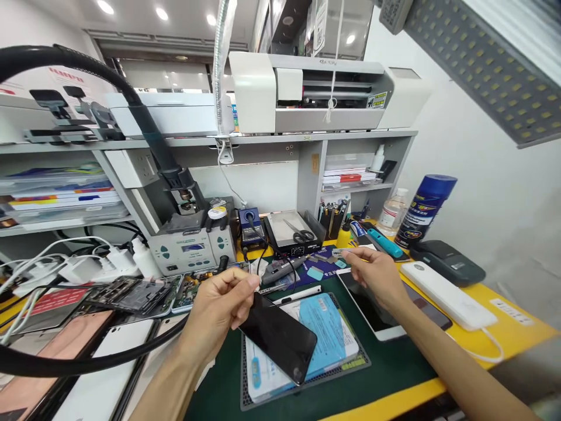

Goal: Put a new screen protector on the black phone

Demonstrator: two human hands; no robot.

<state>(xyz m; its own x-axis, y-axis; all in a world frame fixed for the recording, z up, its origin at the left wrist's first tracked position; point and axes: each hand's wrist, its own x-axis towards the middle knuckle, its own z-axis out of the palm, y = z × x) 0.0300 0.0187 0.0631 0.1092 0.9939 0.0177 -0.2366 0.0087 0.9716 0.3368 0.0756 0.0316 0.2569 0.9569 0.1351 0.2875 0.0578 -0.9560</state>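
My left hand (225, 301) is closed on the top end of a black phone (280, 339). The phone is tilted, its dark glass facing up, over a blue-and-white packet (326, 330) on a grey mat. My right hand (372, 272) pinches a small thin metal blade (338, 252) between thumb and fingertips, above a dark blue mat (326, 270) with small flat pieces on it. Below that hand lies a white-framed tablet (366, 307). A metal strip with holes (272, 288) shows beside my left fingertips; whether they touch it I cannot tell. A white pen-like stick (300, 294) rests by the packet.
Several phones (105, 371) lie at the left, with a black hose (109, 362) crossing over them. Behind stand a grey rework station (193, 251) and a black-edged plate with scissors (302, 235). A white power bank (447, 295) and a blue spray can (425, 210) are at the right.
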